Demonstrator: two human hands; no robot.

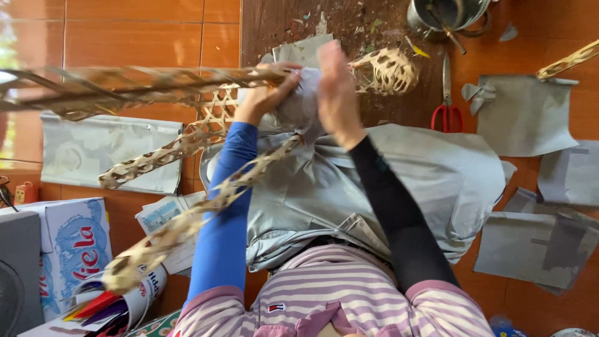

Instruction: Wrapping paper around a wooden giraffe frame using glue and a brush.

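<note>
While your hands work grey paper onto a woven bamboo frame [206, 134], sheets and tools lie about on the orange tile floor.

Your left hand [269, 90], fingers curled shut, clamps the frame where its long lattice limbs meet; your right hand [337, 87] presses flat, fingers together, against the grey paper [299, 103] wrapped there, beside the frame's rounded woven end [388, 72]. A large grey sheet [437, 181] lies over your lap. At far right, a metal pot [446, 15] holds a stick-like tool, with red-handled scissors [447, 106] just near of it. At near left, a cup [134, 302] holds coloured pens.
</note>
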